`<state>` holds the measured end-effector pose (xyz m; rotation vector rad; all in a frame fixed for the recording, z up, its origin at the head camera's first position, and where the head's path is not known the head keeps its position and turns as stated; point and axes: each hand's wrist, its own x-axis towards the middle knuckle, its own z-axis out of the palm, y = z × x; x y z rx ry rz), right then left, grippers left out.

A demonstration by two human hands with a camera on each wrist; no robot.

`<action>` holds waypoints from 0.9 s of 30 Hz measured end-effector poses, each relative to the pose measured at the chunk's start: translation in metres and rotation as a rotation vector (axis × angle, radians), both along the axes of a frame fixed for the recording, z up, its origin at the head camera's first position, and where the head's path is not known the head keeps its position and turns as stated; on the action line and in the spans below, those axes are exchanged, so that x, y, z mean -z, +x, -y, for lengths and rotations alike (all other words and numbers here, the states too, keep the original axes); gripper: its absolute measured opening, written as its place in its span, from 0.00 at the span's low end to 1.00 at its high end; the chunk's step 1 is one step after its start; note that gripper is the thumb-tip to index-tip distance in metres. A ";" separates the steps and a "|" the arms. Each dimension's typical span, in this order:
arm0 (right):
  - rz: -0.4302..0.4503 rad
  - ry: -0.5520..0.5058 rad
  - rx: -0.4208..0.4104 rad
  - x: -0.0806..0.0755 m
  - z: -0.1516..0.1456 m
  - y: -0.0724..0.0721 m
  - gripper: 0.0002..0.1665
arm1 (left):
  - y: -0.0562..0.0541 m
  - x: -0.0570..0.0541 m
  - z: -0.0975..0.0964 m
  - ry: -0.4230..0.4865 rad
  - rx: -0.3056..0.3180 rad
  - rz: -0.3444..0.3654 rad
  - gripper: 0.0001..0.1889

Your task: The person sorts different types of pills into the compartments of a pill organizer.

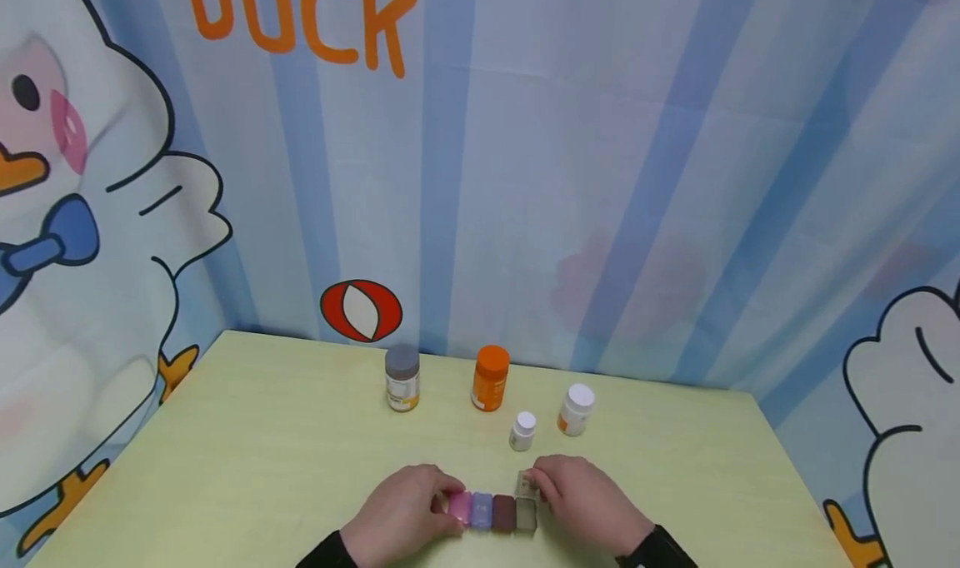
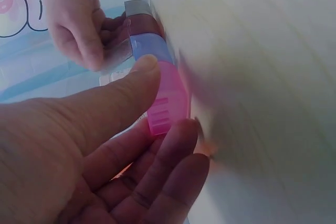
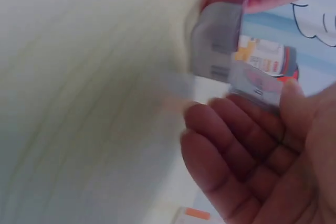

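A pill organizer (image 1: 492,512) lies on the table near its front, its joined compartments pink, blue, brown and grey from left to right. My left hand (image 1: 408,505) grips the pink end (image 2: 170,98), thumb on one side and fingers on the other. The blue, brown and pink lids look closed. On the grey compartment (image 3: 218,40) the clear lid (image 3: 256,83) stands raised, away from me. My right hand (image 1: 588,501) pinches that lid between thumb and forefinger, with the other fingers loosely curled. What the grey compartment holds cannot be made out.
Behind the organizer stand a small white bottle (image 1: 522,431), a larger white bottle (image 1: 576,410), an orange bottle (image 1: 491,378) and a grey-capped bottle (image 1: 402,377). The pale yellow table (image 1: 300,435) ends at a blue striped curtain (image 1: 510,176) with duck drawings.
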<state>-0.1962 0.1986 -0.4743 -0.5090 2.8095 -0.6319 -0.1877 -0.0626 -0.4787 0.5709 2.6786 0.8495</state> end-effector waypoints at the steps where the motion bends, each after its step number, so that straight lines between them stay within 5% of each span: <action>1: 0.004 -0.010 0.020 0.002 0.001 -0.003 0.20 | 0.001 0.000 0.000 -0.007 -0.003 -0.004 0.20; 10: -0.060 0.013 0.123 0.018 0.003 -0.015 0.15 | 0.003 -0.001 0.000 -0.034 -0.001 -0.044 0.20; 15: -0.082 -0.013 0.186 0.003 -0.008 -0.015 0.17 | 0.001 -0.002 0.000 -0.034 0.010 -0.063 0.20; 21: -0.380 -0.085 0.326 -0.030 -0.040 -0.027 0.14 | -0.001 -0.002 0.001 -0.030 0.010 -0.073 0.21; 24: -0.433 -0.079 0.346 -0.033 -0.054 -0.036 0.25 | -0.001 0.000 0.001 -0.031 0.002 -0.060 0.21; 27: -0.369 -0.075 0.324 -0.029 -0.060 -0.044 0.39 | 0.000 0.001 0.002 -0.032 -0.002 -0.047 0.21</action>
